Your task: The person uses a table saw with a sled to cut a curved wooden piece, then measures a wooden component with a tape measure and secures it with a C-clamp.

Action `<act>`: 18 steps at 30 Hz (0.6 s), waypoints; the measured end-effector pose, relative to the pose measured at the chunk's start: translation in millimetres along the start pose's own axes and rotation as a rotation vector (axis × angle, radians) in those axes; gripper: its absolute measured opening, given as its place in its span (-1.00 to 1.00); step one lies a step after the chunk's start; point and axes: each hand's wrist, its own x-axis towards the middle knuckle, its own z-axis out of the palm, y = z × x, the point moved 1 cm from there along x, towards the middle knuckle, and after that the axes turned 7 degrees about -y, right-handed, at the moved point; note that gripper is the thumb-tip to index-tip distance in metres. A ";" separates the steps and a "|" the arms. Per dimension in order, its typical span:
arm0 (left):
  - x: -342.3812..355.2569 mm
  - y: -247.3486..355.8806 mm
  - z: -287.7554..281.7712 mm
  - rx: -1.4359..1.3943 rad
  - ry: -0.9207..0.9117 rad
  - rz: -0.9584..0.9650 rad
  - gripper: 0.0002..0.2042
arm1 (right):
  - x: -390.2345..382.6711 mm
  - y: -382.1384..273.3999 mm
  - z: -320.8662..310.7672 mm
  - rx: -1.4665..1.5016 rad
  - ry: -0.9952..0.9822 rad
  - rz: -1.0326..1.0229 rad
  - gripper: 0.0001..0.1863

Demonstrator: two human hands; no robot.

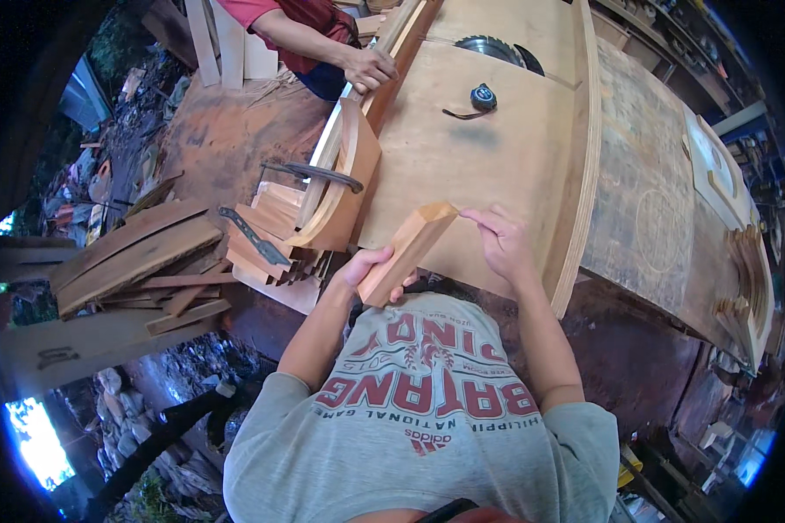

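Observation:
A thick wooden block [407, 253] with an angled far end slants up from my shirt front over the near edge of the saw table. My left hand [368, 266] is wrapped around its lower part, thumb on the upper left side and fingers showing on the other side. At the block's upper right tip, my right hand [501, 240] has its index finger stretched out, touching or nearly touching the end. Its other fingers are loosely bent, and I see nothing held in them.
A circular saw blade [497, 48] rises from the plywood table [506, 148], where a tape measure [482, 98] lies. A clamp [314, 173] grips curved wood by the fence. Another person's hand [371, 70] rests on the fence. Stacked wood pieces [266, 231] stand left.

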 end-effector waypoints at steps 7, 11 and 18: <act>6.0 -6.0 12.9 -0.077 -0.097 0.039 -0.26 | -2.5 2.1 -0.9 0.247 -0.028 0.093 -0.65; 10.0 -11.1 12.5 -0.139 -0.104 0.026 -0.26 | -0.7 3.9 -0.1 0.299 -0.007 0.055 -0.65; 15.5 -16.8 17.8 -0.184 -0.182 -0.005 -0.28 | -4.3 9.6 1.0 0.378 -0.005 0.088 -0.68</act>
